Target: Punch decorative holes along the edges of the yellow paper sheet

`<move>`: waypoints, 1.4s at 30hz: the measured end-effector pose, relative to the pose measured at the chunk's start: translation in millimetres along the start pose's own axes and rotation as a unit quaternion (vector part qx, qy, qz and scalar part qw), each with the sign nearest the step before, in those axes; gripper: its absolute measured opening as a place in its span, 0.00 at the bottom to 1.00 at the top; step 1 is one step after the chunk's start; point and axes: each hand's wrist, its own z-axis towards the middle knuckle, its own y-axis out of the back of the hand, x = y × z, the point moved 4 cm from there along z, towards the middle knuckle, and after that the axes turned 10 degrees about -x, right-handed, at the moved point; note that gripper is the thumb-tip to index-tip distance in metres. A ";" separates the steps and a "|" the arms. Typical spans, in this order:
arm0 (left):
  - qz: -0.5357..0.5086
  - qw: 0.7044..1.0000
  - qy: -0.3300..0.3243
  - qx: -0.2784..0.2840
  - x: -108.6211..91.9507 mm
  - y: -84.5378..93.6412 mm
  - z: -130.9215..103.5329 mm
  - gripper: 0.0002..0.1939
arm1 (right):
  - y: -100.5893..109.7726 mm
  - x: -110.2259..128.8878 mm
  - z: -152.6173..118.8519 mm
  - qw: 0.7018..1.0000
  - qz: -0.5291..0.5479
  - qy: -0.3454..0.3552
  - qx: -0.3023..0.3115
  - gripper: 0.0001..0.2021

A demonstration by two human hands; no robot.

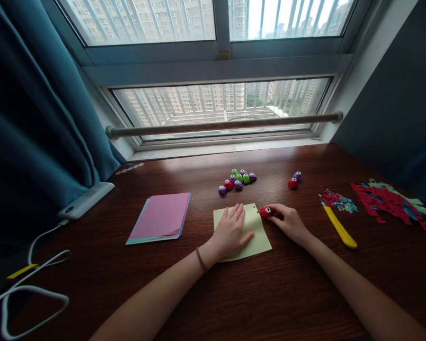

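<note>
Flat on a pale yellow sheet of paper (259, 241) lies my left hand (233, 231), its fingers stretched out. My right hand (289, 222) pinches a small red craft punch with a round eye-like top (266, 212) at the sheet's upper right edge. Small dark marks or holes show on the paper beside the punch. Beyond the sheet stands a cluster of several similar punches in green, purple and red (239, 178). Farther right, a red one (293, 183) and a purple one (297, 175) sit together.
Pink and blue sheets (159, 215) are stacked at the left. At the right lie a yellow cutter (341, 228), small paper bits (341, 201) and red and green paper scraps (390, 203). A white power strip (87, 200) with a cable (39, 289) is at the far left.
</note>
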 end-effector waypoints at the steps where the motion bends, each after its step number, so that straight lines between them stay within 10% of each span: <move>1: 0.000 1.000 0.001 0.001 -0.3 0.1 0.2 0.35 | -0.1 1.0 -0.3 1.000 -0.001 0.001 0.001 0.12; 42: 0.025 0.999 0.019 0.019 1.9 -1.4 -2.1 0.40 | -1.7 18.2 -4.1 0.998 -0.033 0.026 0.043 0.10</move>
